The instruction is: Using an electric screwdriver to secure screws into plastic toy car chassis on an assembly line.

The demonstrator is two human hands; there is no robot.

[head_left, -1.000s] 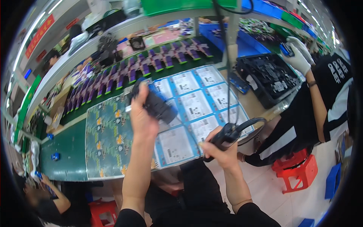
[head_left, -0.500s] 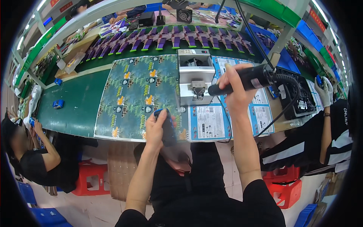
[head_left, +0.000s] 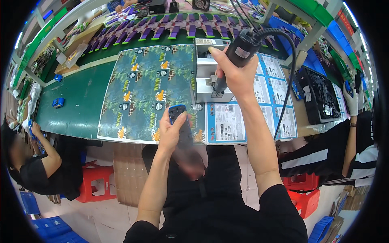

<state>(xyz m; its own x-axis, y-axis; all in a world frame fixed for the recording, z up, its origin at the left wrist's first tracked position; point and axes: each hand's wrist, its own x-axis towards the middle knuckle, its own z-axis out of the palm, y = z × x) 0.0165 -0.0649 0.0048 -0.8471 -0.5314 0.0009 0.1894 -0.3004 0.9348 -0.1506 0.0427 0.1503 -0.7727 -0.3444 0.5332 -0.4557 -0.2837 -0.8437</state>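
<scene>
Biggest thing here is 1 green workbench (head_left: 81,97), topped with 1 jungle-print sheet (head_left: 146,93) and 1 blue-and-white label sheet (head_left: 223,126). 1 black parts tray (head_left: 321,120) sits off to the right. 1 silver machine (head_left: 204,97) is partly blocked by the right hand (head_left: 243,77), wrapped tight round 1 black power screwdriver (head_left: 242,50), nose down at it. Left hand (head_left: 170,131)'s gripping 1 black-and-blue piece (head_left: 178,111) by the bench's front edge. Smallest: 2 blue toy cars (head_left: 58,103), far left.
</scene>
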